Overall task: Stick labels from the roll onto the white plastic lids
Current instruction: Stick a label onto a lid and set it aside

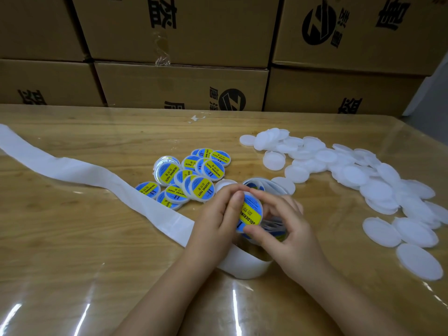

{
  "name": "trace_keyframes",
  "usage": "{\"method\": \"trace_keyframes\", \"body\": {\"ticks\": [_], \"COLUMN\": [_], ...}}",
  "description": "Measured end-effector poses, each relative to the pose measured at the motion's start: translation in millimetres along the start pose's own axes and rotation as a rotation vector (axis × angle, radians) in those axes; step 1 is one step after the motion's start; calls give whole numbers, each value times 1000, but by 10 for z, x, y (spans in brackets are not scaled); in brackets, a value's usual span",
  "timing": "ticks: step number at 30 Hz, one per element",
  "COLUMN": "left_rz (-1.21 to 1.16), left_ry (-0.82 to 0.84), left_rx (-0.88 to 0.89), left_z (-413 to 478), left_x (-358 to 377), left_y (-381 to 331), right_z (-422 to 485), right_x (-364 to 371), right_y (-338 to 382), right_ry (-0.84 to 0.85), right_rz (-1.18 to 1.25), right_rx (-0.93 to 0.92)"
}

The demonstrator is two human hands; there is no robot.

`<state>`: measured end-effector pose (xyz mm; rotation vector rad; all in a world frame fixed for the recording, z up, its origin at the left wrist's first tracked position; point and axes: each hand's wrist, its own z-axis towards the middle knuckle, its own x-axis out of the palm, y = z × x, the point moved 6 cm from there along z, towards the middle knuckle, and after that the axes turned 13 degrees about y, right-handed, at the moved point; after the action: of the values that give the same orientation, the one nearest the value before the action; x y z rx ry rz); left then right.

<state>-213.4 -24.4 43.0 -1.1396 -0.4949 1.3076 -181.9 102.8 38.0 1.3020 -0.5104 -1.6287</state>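
1. Lid (250, 209) — held just over the roll (244, 266), pinched between left hand (215, 221) and right hand (288, 229), fingers curled round its rim.
2. Rub the label (254, 215) flat from centre outward — its edges seem stuck, though a thumb hides part.

One wide-angle head camera looks forward and down across the tabletop (80, 251), close above the left hand (218, 221) and right hand (291, 236), facing stacked cardboard boxes (184, 27); the edges seem lens-bowed.
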Motion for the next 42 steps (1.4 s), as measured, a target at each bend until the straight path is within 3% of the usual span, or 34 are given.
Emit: {"method": "trace_keyframes", "body": {"ticks": [5, 11, 18, 23, 29, 32, 35, 39, 42], "left_rz": [132, 276, 390, 626, 660, 616, 463, 281, 216], "left_ry": [9, -45, 103, 161, 155, 76, -88, -352, -490], "left_rx": [8, 152, 64, 118, 171, 144, 43, -129, -221], "left_z": [-10, -57, -77, -122, -135, -151, -134, -109, -138], "left_x": [19, 40, 145, 112, 103, 87, -77, -430, -621], "left_y": [-51, -188, -133, -205, -297, -247, -115, 175, 362], "right_z": [2, -27, -34, -38, -38, -52, -80, 23, 150], "right_x": [-13, -64, -129, -44, -65, -132, -341, -593, -593], "right_y": [3, 14, 5, 53, 156, 220, 156, -227, -572], "right_ry": [-9, -91, -199, -96, -88, -146, -327, -474, -334], "right_rz": [103, 85, 46, 106, 48, -42, -16, 7, -97], "right_rx": [-26, -39, -32, -72, -155, -241, -289, -80, 127]}}
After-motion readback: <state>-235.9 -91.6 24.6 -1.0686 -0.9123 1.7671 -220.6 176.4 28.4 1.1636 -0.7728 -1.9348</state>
